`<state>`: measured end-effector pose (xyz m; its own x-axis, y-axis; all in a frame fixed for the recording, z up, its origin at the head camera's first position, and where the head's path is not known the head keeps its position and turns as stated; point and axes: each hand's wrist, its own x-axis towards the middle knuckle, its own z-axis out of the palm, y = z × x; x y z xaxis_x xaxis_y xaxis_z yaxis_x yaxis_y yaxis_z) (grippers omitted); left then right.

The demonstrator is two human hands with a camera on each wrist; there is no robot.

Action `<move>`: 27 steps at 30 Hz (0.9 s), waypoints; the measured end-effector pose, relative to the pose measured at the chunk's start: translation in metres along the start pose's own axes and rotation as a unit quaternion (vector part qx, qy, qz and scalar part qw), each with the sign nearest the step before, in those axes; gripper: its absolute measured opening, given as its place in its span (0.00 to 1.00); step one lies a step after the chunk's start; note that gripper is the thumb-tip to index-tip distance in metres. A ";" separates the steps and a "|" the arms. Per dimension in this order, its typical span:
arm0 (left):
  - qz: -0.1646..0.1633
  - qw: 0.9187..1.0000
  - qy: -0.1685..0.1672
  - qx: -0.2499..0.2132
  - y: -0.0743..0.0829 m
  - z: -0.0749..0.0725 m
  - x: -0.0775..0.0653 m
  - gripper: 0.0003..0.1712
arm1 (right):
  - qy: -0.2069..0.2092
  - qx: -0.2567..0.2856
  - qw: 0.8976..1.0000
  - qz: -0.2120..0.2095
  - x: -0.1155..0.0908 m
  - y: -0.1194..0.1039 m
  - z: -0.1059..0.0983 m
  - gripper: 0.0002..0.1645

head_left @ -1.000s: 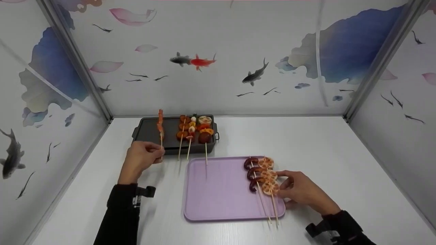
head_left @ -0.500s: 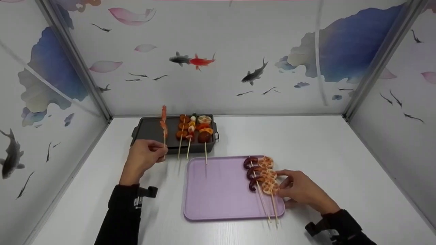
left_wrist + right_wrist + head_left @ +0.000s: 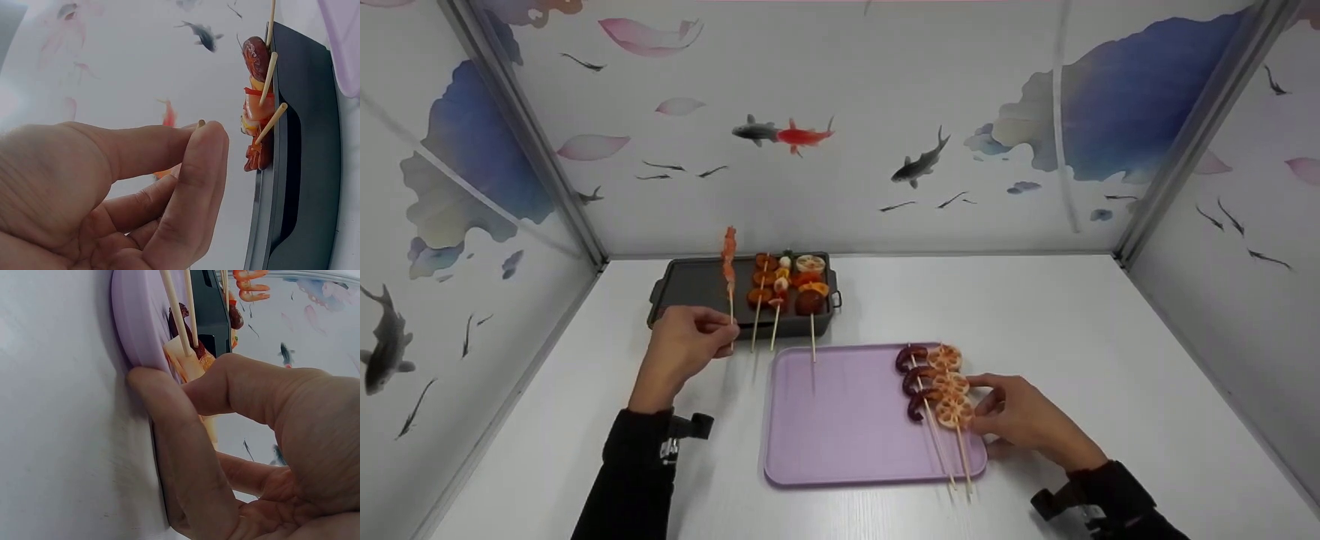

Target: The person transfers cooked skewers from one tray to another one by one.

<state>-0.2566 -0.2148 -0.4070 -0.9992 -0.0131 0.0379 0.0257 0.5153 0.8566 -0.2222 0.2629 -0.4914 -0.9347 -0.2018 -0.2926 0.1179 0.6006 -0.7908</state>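
My left hand (image 3: 690, 339) pinches the stick of a shrimp skewer (image 3: 729, 259) between thumb and fingers, holding it upright in front of the black grill pan (image 3: 690, 281). In the left wrist view only the stick's end (image 3: 201, 123) shows at the fingertips. My right hand (image 3: 1020, 416) grips the right edge of the lilac tray (image 3: 832, 427), thumb at the rim beside a lotus root skewer (image 3: 955, 411) and fingers along the outer side. Next to that skewer lies one with dark red curled pieces (image 3: 915, 382); both sticks overhang the tray's front edge.
Several skewers rest on the pan's right side: one with round brown slices (image 3: 761, 279), one with mixed small pieces (image 3: 781, 285), one with lotus root and peppers (image 3: 811, 281). Their sticks jut forward, one over the tray. Printed panels (image 3: 840, 195) enclose the white table (image 3: 1072, 315).
My left hand has shifted slightly right with the shrimp skewer, which now stands higher and closer to the other skewers on the pan. My right hand and the tray have stayed put.
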 end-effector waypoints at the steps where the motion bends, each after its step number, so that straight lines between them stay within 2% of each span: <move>1: 0.000 1.000 0.000 0.001 0.001 0.000 0.000 0.11 | -0.002 0.002 1.000 -0.002 0.000 0.000 0.000 0.44; 7: 0.005 1.000 0.002 0.011 0.008 0.003 -0.003 0.12 | -0.007 0.013 1.000 0.002 0.001 0.002 0.000 0.44; 15: 0.027 0.999 0.004 0.039 0.016 0.007 -0.010 0.11 | -0.002 0.015 1.000 0.017 0.002 0.001 0.002 0.45; 23: 0.035 0.999 -0.016 0.000 0.025 0.016 -0.015 0.10 | 0.008 0.001 0.999 0.032 0.002 0.001 0.003 0.45; 27: 0.041 0.999 -0.016 0.007 0.030 0.021 -0.017 0.09 | 0.008 -0.003 1.000 0.026 0.002 0.000 0.002 0.45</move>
<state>-0.2396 -0.1815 -0.3930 -0.9942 0.0577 0.0907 0.1074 0.5259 0.8437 -0.2232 0.2611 -0.4932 -0.9327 -0.1574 -0.3246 0.1647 0.6146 -0.7714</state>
